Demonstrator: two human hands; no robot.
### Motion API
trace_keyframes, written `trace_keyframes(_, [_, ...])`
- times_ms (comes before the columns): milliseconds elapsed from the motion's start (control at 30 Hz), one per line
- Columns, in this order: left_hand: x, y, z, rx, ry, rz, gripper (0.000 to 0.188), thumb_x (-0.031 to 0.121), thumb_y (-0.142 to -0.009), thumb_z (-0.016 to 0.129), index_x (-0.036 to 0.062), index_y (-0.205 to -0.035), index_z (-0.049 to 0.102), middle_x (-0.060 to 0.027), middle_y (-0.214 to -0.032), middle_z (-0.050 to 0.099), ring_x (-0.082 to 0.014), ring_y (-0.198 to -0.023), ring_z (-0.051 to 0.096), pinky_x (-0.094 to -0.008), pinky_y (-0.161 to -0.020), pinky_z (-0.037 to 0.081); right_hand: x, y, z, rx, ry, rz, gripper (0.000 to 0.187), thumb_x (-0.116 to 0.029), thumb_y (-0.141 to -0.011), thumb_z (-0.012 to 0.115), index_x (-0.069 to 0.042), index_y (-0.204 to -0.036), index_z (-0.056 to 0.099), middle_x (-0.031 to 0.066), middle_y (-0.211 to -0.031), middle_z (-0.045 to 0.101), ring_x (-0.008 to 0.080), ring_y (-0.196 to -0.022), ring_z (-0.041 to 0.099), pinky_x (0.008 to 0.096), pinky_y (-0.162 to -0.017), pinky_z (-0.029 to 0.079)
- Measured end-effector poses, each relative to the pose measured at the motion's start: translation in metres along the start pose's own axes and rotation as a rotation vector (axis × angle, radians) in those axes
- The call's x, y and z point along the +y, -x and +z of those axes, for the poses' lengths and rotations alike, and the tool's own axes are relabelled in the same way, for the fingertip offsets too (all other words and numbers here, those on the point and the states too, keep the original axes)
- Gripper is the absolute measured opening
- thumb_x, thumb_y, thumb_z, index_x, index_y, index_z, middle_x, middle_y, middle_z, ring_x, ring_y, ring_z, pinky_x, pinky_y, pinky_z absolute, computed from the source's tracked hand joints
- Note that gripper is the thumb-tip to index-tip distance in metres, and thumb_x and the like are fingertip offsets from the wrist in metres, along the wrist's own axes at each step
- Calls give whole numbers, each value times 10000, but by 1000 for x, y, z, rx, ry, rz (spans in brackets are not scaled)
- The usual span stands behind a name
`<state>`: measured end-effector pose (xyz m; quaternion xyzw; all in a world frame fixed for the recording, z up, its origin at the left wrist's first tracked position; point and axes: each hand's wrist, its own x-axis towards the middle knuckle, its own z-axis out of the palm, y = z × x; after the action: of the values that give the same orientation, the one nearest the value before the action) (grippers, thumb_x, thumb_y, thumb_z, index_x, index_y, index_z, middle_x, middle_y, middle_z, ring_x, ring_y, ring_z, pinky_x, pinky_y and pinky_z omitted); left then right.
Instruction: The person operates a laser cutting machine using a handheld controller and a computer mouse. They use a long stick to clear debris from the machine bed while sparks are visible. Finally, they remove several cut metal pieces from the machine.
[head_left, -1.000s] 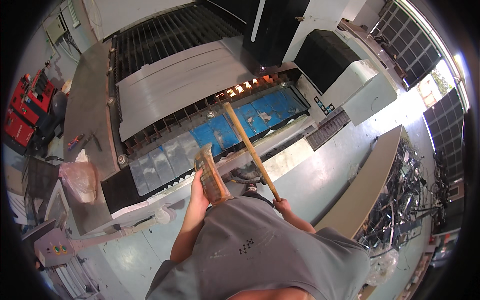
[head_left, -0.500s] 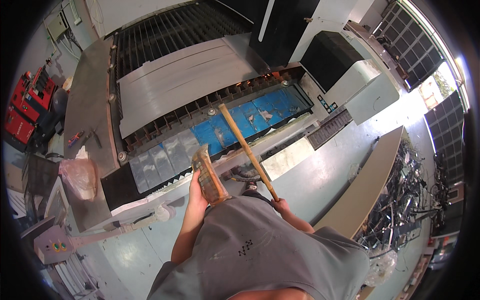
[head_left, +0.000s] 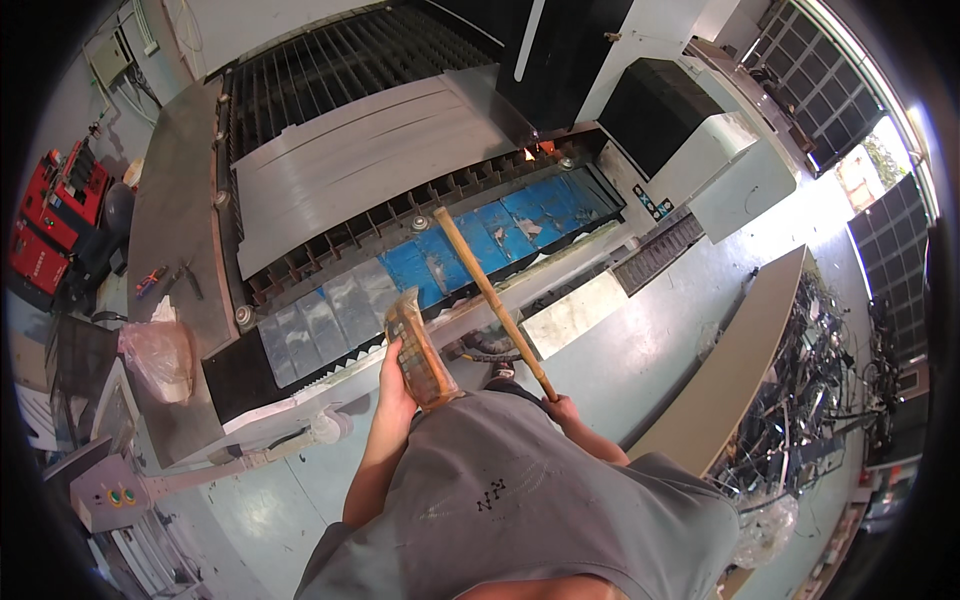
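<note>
My left hand (head_left: 396,383) is closed around a handheld remote control (head_left: 418,350) with several buttons, wrapped in clear, brownish plastic. Its upper end tilts away from me, and its lower end is close to my grey shirt. In my right hand (head_left: 563,410) I grip the lower end of a long wooden stick (head_left: 490,295). The stick slants up and to the left, its far end over the blue panels of the cutting machine. Ahead of me a grey metal sheet (head_left: 360,160) lies on the machine's slatted bed (head_left: 330,75). Orange sparks (head_left: 540,150) glow at the sheet's right end.
Blue and grey panels (head_left: 460,245) line the machine's near side. Pliers (head_left: 152,280) and a plastic-wrapped bundle (head_left: 160,350) rest at left. A control box with buttons (head_left: 110,495) stands lower left. At right, a tan board (head_left: 730,370) borders a heap of dark metal scrap (head_left: 790,400).
The glow at the sheet's right end has shifted slightly to the right. Both hands keep their hold on the remote control and the stick, almost unmoved.
</note>
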<state>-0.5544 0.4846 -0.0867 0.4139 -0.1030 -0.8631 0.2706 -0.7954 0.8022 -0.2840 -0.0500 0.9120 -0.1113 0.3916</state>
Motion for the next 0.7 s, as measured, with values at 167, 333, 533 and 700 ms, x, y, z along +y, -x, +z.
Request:
trace_keyframes(167, [0,0,-1,-14,11,6,356,406,-1014,577,105,-1170,685,-50,-1038,736,-220,-946,699,-401,-872,575,2,-1,-1,-1,-30,1,534,-583,-894,673,-176,-1232,742,152,-1173,754,349,-1134,701,463,-973,548])
trace_keyframes(333, [0,2,-2,-15,9,21,347,400,-1015,577,104,-1163,682,-49,-1034,734,-216,-947,699,-402,-868,579,1,-2,-2,-30,-37,34,532,-581,-895,673,-174,-1230,742,148,-1173,754,346,-1138,701,467,-973,548])
trace_keyframes(533, [0,2,-3,-25,24,16,348,397,-1016,573,103,-1170,678,-52,-1023,732,-221,-936,700,-402,-863,581,-1,1,0,-4,-27,-5,538,-591,-893,676,-176,-1230,741,132,-1162,760,335,-1124,707,464,-962,550])
trace_keyframes(700, [-1,-1,-6,-21,25,-6,347,397,-1015,574,102,-1167,677,-55,-1017,731,-224,-929,700,-407,-859,582,-2,2,1,-12,-15,-4,542,-598,-893,673,-181,-1233,739,127,-1160,761,330,-1113,710,463,-956,551])
